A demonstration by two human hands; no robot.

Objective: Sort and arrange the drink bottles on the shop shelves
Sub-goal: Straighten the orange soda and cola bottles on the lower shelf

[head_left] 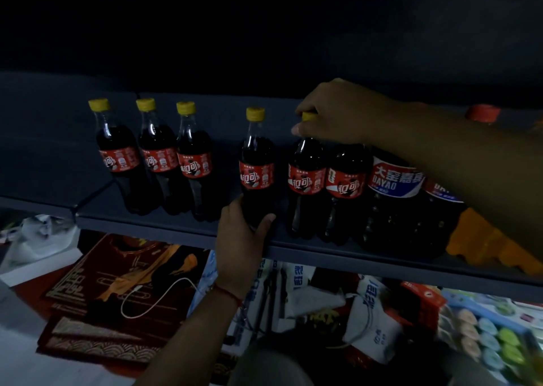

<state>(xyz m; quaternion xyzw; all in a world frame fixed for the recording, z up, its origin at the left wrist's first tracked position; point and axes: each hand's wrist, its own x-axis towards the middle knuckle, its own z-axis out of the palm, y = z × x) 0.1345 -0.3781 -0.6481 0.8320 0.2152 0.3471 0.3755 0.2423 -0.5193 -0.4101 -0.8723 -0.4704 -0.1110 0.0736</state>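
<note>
Several dark cola bottles with yellow caps and red labels stand along a dark shelf. Three stand together at the left. My left hand grips the base of the fourth cola bottle, which stands alone. My right hand is closed over the yellow cap of the fifth cola bottle. A sixth cola bottle touches it on the right, its cap hidden by my arm.
Two larger dark bottles with blue-and-white DAYAO labels stand right of the colas, one with a red cap. An orange object lies at the shelf's right end. Below are red printed sheets, a white cable and white packets.
</note>
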